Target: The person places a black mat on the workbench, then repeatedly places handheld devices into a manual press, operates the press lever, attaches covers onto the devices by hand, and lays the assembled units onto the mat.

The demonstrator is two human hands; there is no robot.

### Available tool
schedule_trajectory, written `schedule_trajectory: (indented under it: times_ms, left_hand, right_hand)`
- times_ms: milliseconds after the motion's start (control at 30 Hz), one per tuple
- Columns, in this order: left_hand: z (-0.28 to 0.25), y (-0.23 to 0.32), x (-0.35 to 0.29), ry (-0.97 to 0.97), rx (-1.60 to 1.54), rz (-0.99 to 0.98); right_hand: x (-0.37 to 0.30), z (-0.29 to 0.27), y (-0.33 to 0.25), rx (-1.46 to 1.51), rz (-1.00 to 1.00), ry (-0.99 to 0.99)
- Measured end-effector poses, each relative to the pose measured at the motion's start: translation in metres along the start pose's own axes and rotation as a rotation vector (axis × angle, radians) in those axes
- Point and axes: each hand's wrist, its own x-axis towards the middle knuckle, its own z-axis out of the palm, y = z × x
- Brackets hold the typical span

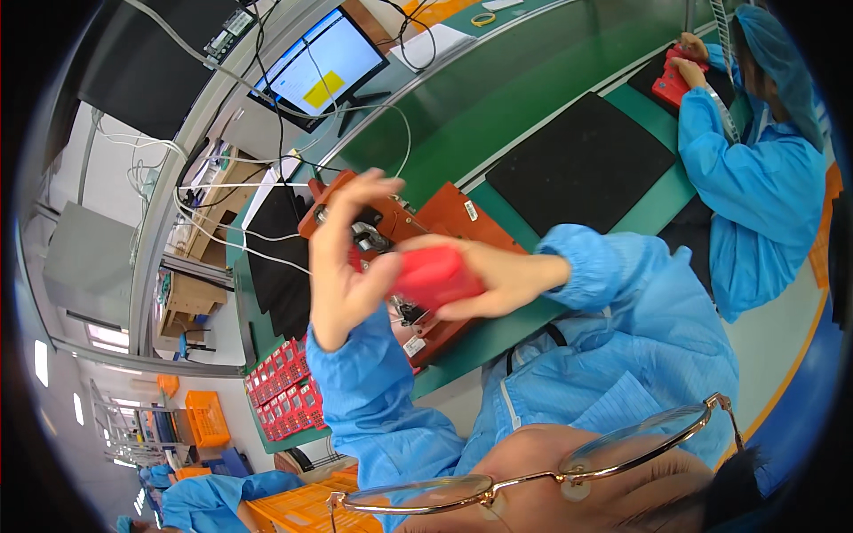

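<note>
A red, blocky handheld device (435, 277), blurred by motion, is gripped in my right hand (502, 277). My left hand (348, 258) is raised at the device's left side, fingers stretched and apart; its thumb tip comes close to the device, and whether they touch I cannot tell. Beneath and behind both hands lies an orange-red fixture (466, 216) with metal clamp parts (369, 236), partly hidden by my hands and the device.
Rows of red panels (286, 391) lie at the bench's left end. A black mat (582, 164) is on the green bench. A monitor (324, 71) stands behind, with hanging cables. At the right, a co-worker (755, 178) holds a red device (673, 84).
</note>
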Motion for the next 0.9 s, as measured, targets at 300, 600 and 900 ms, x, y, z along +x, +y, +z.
schedule_trajectory:
  times_ms: [300, 600, 900]
  left_hand:
    - [-0.022, -0.014, 0.029, 0.635, 0.207, 0.270]
    - [-0.069, -0.097, -0.055, 0.364, 1.022, 0.180]
    - [0.028, -0.111, -0.298, -0.244, 0.648, -0.444]
  right_hand:
    - [-0.106, -0.142, 0.081, -0.312, 0.440, 0.627]
    - [-0.131, -0.138, 0.104, -1.233, 0.566, 0.482]
    - [-0.110, -0.135, 0.049, -1.081, 0.291, 0.375]
